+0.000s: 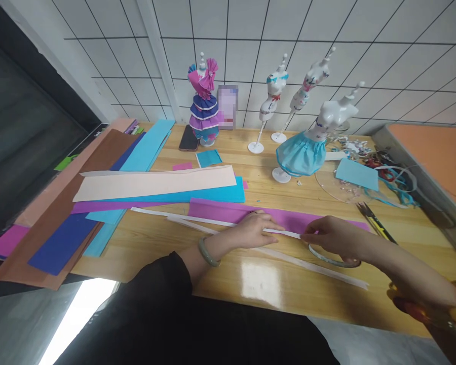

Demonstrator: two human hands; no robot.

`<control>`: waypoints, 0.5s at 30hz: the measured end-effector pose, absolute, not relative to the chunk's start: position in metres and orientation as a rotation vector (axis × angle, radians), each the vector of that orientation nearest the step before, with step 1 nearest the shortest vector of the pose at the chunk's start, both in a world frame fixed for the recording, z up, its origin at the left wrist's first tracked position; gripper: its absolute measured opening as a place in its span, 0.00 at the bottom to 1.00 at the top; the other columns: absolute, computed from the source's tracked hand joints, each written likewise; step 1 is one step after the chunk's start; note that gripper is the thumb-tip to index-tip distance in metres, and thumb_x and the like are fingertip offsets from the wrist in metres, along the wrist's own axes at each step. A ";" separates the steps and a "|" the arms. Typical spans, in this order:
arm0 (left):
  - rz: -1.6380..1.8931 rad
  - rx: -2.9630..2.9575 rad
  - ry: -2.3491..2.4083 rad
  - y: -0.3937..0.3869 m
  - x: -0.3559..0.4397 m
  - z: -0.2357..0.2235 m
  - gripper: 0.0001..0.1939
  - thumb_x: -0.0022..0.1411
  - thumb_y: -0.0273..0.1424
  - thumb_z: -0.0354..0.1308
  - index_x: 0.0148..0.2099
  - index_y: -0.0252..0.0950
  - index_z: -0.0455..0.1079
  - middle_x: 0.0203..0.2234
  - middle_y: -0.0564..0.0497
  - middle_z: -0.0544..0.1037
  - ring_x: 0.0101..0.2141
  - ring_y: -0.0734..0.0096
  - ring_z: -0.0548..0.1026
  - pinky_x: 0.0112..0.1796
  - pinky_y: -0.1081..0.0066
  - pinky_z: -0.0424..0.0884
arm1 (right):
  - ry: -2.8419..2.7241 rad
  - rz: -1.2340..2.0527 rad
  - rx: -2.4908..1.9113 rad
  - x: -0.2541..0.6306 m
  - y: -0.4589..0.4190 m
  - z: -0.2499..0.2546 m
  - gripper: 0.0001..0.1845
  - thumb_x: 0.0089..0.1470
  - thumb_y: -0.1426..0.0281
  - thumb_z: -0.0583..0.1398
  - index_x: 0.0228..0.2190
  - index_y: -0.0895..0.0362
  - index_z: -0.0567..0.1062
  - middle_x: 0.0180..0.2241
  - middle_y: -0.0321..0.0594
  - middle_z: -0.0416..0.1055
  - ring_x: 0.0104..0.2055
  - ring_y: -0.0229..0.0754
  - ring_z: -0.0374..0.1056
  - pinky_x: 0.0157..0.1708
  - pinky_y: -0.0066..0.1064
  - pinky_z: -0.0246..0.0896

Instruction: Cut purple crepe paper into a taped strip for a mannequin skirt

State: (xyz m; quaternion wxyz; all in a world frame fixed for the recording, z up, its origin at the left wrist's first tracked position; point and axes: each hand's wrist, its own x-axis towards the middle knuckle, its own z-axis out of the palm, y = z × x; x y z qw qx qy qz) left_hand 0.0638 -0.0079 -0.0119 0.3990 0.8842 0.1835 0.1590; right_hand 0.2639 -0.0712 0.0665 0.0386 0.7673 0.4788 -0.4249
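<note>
1. Far left: colored sheets (66, 246) piled up.
2. Left hand (255, 229) isn't gripping, just pressing a white strip (209, 220) along the purple paper's (289, 218) near edge, middle of the tabletop (228, 276).
3. Right hand (334, 237) pinches the strip. Left stretch looks done; paper further right seems left to do, imo.

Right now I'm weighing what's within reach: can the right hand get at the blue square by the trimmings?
Probably yes: nothing seems to stand over the blue square, beyond the right hand, though that hand pinches the white strip.
</note>
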 end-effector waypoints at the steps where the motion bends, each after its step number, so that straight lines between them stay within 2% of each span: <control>1: 0.397 2.244 0.464 -0.008 0.064 -0.012 0.14 0.55 0.31 0.60 0.45 0.41 0.73 0.41 0.48 0.75 0.43 0.66 0.70 0.47 0.66 0.62 | 1.452 -1.337 2.342 0.265 -0.071 0.066 0.10 0.41 0.61 0.61 0.19 0.55 0.73 0.11 0.31 0.59 0.07 0.29 0.47 0.06 0.24 0.39; 4: 0.384 2.255 0.476 -0.008 0.063 -0.012 0.18 0.53 0.31 0.61 0.48 0.41 0.72 0.43 0.48 0.74 0.45 0.64 0.70 0.49 0.64 0.61 | 1.437 -1.440 2.318 0.269 -0.069 0.064 0.13 0.39 0.59 0.63 0.17 0.56 0.73 0.09 0.29 0.54 0.08 0.29 0.47 0.06 0.23 0.39; 11: 0.349 2.217 0.537 -0.009 0.061 -0.010 0.29 0.50 0.32 0.63 0.56 0.41 0.64 0.51 0.46 0.69 0.52 0.62 0.65 0.53 0.61 0.58 | 1.343 -1.533 2.332 0.276 -0.068 0.063 0.12 0.36 0.59 0.64 0.19 0.55 0.74 0.08 0.29 0.56 0.07 0.29 0.45 0.07 0.24 0.39; 15: 0.374 2.206 0.521 -0.009 0.059 -0.009 0.28 0.51 0.32 0.62 0.55 0.38 0.64 0.50 0.45 0.70 0.52 0.62 0.65 0.53 0.62 0.58 | 1.343 -1.560 2.282 0.281 -0.069 0.062 0.12 0.36 0.59 0.64 0.18 0.55 0.73 0.08 0.29 0.55 0.07 0.28 0.45 0.07 0.24 0.41</control>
